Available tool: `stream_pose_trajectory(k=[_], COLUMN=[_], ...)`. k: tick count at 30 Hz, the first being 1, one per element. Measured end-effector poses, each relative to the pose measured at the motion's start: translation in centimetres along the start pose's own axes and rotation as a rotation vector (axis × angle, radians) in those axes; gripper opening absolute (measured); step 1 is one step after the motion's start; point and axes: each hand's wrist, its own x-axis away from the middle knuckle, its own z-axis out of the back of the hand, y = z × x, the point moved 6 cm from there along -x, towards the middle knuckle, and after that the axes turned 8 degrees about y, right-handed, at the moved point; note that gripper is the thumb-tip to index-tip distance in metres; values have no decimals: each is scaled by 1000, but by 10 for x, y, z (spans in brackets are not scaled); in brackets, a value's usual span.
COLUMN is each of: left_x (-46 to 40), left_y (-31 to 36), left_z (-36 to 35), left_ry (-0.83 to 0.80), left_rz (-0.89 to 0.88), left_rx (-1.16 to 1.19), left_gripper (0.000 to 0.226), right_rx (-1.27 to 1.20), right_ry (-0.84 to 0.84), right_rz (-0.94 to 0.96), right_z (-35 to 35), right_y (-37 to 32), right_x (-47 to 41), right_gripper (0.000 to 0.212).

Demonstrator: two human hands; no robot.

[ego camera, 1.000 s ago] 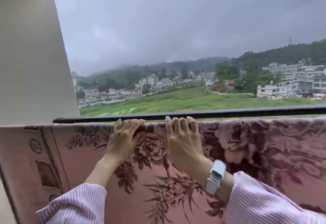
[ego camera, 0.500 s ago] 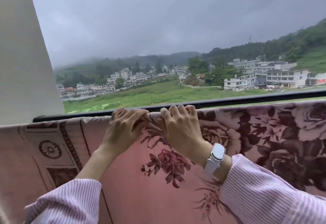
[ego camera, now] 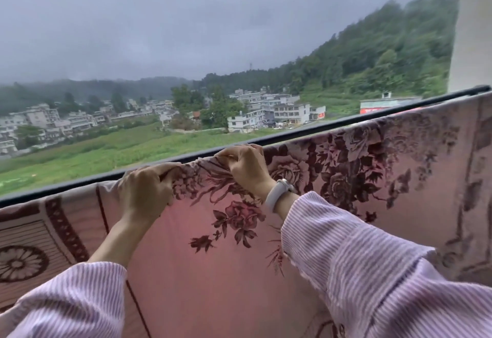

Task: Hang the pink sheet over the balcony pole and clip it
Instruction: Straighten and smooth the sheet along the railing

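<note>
**Settling the pink sheet along the pole, clips yet to come**

Looking down from the head camera: pink sheet (ego camera: 213,271) already draped over the top line, floral print facing in, hanging down the near side across the whole width of the view. Top fold running parallel to, and just below, the black balcony pole (ego camera: 332,122); whether resting on that bar or on a second one hidden beneath the cloth, cannot tell.

Left hand (ego camera: 145,191) clenched round a bunch of the top edge, fingers curled over the fold. Right hand (ego camera: 246,166) doing the same just beside it, fingertips pinching a ridge of fabric, white wristband (ego camera: 278,196) showing above a striped sleeve (ego camera: 372,271). Cloth between the two hands puckered, smoother toward the right.

Judged as the draping step, nearly done: evening out the top edge. No clip seen anywhere in view. Next move likely calling for smoothing that pucker, keeping one hand pinning the fold so it does not slide, and freeing the other to fetch a clip.
</note>
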Motion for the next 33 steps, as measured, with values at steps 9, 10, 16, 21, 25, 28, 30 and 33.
stream_pose_trajectory(k=[9, 10, 16, 21, 25, 28, 30, 33], left_x=[4, 6, 6, 13, 4, 1, 1, -1], left_y=[-32, -31, -53, -89, -88, -90, -94, -105], left_z=[23, 24, 43, 68, 76, 77, 80, 92], left_ry=[87, 87, 62, 10, 79, 98, 108, 183], left_rz=[-37, -36, -16, -30, 94, 106, 101, 42], left_rx=[-97, -99, -222, -151, 73, 117, 126, 42], left_gripper=[13, 12, 32, 30, 20, 20, 19, 9], right_rx=[130, 163, 144, 121, 89, 59, 67, 52], right_ry=[-118, -148, -207, -166, -162, -198, -222, -190], right_rz=[138, 149, 347, 366, 396, 393, 427, 444], right_z=[-16, -19, -43, -77, -96, -103, -108, -114], right_y=[-40, -40, -74, -92, -108, -116, -123, -143], right_x=[7, 9, 24, 32, 33, 29, 25, 18], right_gripper=[23, 24, 31, 25, 32, 23, 15, 9])
